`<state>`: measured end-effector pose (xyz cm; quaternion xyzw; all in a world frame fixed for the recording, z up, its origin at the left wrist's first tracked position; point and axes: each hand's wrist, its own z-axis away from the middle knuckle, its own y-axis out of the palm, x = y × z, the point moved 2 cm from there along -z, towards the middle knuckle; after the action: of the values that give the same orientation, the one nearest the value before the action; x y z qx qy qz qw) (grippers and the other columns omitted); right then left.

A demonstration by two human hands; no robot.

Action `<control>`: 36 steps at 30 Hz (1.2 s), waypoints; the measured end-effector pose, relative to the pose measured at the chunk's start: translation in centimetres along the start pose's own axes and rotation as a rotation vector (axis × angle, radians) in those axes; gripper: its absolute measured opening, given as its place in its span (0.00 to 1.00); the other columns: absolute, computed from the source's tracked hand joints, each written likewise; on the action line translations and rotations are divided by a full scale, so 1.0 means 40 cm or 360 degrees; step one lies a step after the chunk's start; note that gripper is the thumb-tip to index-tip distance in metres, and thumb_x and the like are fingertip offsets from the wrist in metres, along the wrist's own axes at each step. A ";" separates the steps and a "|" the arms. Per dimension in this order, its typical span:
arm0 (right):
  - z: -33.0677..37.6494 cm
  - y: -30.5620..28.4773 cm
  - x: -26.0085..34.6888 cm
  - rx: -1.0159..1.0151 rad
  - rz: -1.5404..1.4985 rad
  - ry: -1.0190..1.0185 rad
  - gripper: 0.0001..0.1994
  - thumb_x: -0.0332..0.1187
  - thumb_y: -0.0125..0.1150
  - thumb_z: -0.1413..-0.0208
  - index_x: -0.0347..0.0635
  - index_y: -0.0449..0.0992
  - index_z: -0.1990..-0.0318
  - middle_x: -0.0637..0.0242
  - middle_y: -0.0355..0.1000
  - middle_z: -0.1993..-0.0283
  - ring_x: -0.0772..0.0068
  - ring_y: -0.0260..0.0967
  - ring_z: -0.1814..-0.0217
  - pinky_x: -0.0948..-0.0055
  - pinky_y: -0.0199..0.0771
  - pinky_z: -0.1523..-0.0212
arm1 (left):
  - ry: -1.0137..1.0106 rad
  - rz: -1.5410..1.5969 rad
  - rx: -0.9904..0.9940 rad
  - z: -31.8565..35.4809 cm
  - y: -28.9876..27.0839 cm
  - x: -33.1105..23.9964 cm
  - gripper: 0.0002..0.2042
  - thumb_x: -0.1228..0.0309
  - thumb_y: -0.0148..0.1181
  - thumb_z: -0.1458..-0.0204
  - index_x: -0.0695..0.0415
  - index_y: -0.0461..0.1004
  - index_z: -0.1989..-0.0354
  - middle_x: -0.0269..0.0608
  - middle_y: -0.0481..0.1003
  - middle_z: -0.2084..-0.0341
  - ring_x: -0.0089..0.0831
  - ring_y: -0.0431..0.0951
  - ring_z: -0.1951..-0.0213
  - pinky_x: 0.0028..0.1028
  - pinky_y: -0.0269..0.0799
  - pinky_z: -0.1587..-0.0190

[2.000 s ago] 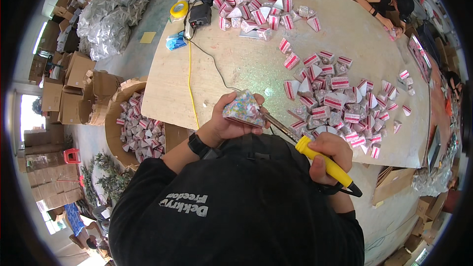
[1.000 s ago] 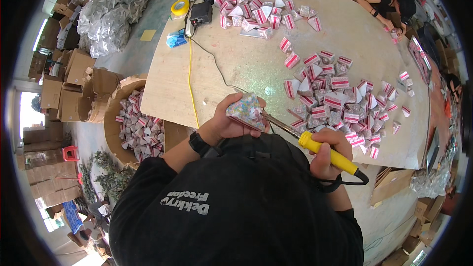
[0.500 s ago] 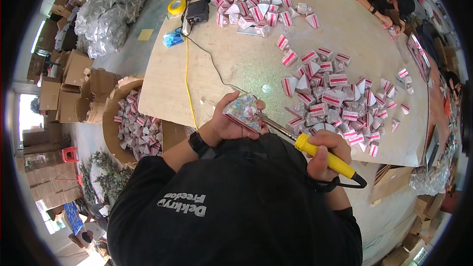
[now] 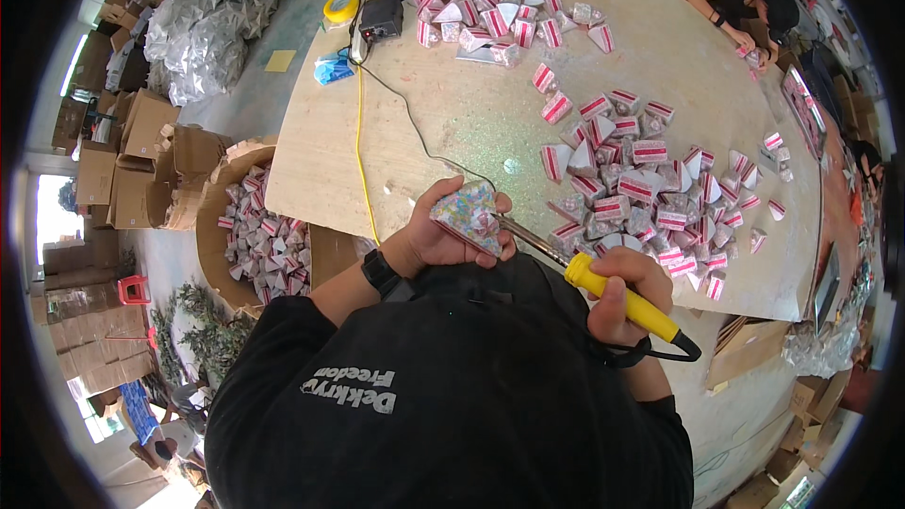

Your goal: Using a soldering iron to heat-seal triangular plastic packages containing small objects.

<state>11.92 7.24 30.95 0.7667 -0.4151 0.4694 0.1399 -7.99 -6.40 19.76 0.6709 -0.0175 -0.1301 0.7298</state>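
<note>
My left hand (image 4: 439, 231) is wrapped around a wedge-shaped cake-slice ornament (image 4: 466, 213) with a top of coloured speckles and a reddish edge. In my right hand (image 4: 630, 294) is a soldering iron (image 4: 603, 279) with a yellow handle, a metal shaft and a black cord at its back end. The iron's tip meets the ornament's right side, beside my left fingers; whether it touches the surface is too small to tell. To the right of both hands lies a large heap of similar pink-and-white wedges (image 4: 637, 187).
More wedges (image 4: 493, 21) lie at the table's far side. Yellow tape (image 4: 340, 7), a black power box (image 4: 381, 17), a blue packet (image 4: 333, 69) and cords lie at its left. A cardboard bin of wedges (image 4: 210, 254) stands left. Another person (image 4: 735, 2) works at far right.
My hands stay nearly still, with the iron's tip at the ornament's right side. The ornament has tilted slightly, and the table view has shifted a little.
</note>
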 end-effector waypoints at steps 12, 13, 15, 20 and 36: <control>-0.001 0.002 0.007 0.0010 -0.0016 0.0024 0.04 0.29 0.59 0.53 0.39 0.76 0.71 0.62 0.70 0.78 0.66 0.66 0.80 0.72 0.65 0.77 | 0.0007 0.0241 0.0041 0.006 -0.026 0.001 0.33 0.39 0.48 0.47 0.58 0.61 0.47 0.56 0.70 0.54 0.65 0.69 0.48 0.45 0.71 0.54; -0.002 0.000 0.008 0.0011 -0.0017 0.0024 0.04 0.29 0.59 0.53 0.39 0.76 0.71 0.62 0.70 0.78 0.66 0.66 0.80 0.72 0.65 0.77 | 0.0014 0.0240 0.0033 0.006 -0.027 0.001 0.33 0.39 0.48 0.47 0.58 0.61 0.47 0.56 0.70 0.53 0.65 0.69 0.48 0.44 0.70 0.55; -0.003 -0.003 0.008 0.0085 0.0100 0.0030 0.04 0.30 0.60 0.52 0.39 0.76 0.70 0.62 0.72 0.76 0.66 0.67 0.79 0.73 0.66 0.76 | 0.0023 0.0240 0.0025 0.007 -0.026 0.000 0.33 0.39 0.48 0.47 0.58 0.62 0.48 0.57 0.70 0.53 0.64 0.70 0.49 0.43 0.70 0.57; -0.002 0.004 0.005 0.0122 -0.0052 0.0223 0.05 0.30 0.60 0.50 0.39 0.76 0.69 0.63 0.73 0.75 0.68 0.68 0.79 0.74 0.66 0.76 | 0.0062 0.0139 0.0013 0.008 -0.022 -0.006 0.28 0.44 0.44 0.43 0.59 0.65 0.49 0.39 0.65 0.53 0.62 0.71 0.53 0.43 0.71 0.65; 0.001 -0.002 -0.011 -0.0144 -0.0300 -0.0051 0.11 0.34 0.55 0.43 0.32 0.72 0.64 0.60 0.69 0.77 0.76 0.64 0.83 0.78 0.63 0.80 | 0.0165 0.0218 0.0298 -0.003 0.003 -0.021 0.29 0.35 0.51 0.52 0.50 0.63 0.58 0.46 0.66 0.68 0.45 0.66 0.60 0.31 0.60 0.69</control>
<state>11.93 7.48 30.58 0.8026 -0.3642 0.4226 0.2112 -8.75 -6.11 19.98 0.7391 -0.0376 -0.0428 0.6712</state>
